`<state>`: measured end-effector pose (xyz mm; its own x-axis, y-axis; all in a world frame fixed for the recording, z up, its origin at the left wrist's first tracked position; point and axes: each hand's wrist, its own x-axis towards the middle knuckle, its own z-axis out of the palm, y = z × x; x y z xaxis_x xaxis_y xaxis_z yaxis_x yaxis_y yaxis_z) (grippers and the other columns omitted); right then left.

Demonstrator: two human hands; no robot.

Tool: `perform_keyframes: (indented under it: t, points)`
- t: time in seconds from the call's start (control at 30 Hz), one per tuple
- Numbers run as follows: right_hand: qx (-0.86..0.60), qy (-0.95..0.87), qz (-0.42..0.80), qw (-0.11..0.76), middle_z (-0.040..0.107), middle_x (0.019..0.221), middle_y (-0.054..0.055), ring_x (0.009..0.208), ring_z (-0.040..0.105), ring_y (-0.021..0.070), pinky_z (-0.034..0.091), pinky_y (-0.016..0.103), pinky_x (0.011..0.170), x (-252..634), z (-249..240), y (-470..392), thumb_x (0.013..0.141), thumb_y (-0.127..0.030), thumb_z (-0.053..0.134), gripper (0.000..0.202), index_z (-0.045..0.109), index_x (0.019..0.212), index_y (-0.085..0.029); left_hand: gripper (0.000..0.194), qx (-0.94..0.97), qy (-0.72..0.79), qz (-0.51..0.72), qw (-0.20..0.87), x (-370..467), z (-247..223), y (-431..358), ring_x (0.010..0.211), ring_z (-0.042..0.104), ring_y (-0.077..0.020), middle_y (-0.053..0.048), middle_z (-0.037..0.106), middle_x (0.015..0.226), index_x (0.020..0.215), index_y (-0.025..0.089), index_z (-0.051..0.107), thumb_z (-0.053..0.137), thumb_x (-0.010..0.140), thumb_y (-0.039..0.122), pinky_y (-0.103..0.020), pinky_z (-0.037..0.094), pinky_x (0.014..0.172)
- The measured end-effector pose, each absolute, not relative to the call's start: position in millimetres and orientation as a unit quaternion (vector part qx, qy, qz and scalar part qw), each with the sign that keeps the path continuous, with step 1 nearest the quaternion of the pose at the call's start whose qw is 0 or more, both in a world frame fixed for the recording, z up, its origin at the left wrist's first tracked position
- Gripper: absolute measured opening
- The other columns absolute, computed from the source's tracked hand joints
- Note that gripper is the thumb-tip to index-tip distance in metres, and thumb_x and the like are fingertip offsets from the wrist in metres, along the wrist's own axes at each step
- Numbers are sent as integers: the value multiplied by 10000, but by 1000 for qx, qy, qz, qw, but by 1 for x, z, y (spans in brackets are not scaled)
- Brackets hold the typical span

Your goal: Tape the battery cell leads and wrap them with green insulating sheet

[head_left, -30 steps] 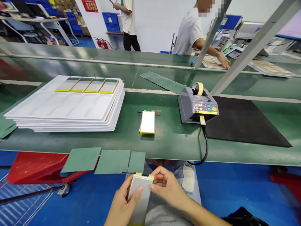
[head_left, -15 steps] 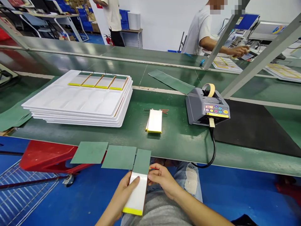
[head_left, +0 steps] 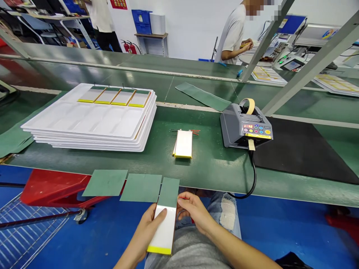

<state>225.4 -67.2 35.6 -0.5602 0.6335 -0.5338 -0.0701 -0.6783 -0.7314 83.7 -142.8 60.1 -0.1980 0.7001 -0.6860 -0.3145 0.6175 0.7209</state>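
My left hand (head_left: 148,226) is closed around a flat white battery cell (head_left: 162,228) with a yellow strip at its near end, thumb on top. The cell is held low, in front of the bench edge. A green sheet piece (head_left: 169,190) covers its far end. At the cell's right side, my right hand (head_left: 195,211) pinches a thin red wire (head_left: 183,198) between thumb and forefinger. Two more green sheets (head_left: 141,187) jut from the bench edge to the left. Farther in lies a small stack of similar cells (head_left: 184,144) with red and dark wires.
Stacked white trays (head_left: 84,123) stand at left, several cells on top. A grey tape dispenser (head_left: 244,127) with a cable sits at right beside a black mat (head_left: 303,153). A green strip (head_left: 203,97) lies behind. Slanted metal posts (head_left: 314,67) rise at right. Two people stand beyond the bench.
My right fingers have shifted slightly on the red wire, while the left hand keeps its hold on the cell. Across the bench, one person has drawn an arm in; the other has moved left.
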Motion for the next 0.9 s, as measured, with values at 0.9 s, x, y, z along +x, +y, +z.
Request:
perform_keyframes:
  t: [0.9]
  points:
    - [-345, -700, 515, 354, 532, 751, -4, 725, 492, 138, 393, 272, 689, 265, 150, -22, 794, -257, 623, 137, 527, 719, -195, 564, 550, 710, 255, 359, 81, 130, -125, 636, 618, -166, 68, 708, 730, 1302, 316, 469, 574, 748, 330, -232, 477, 618]
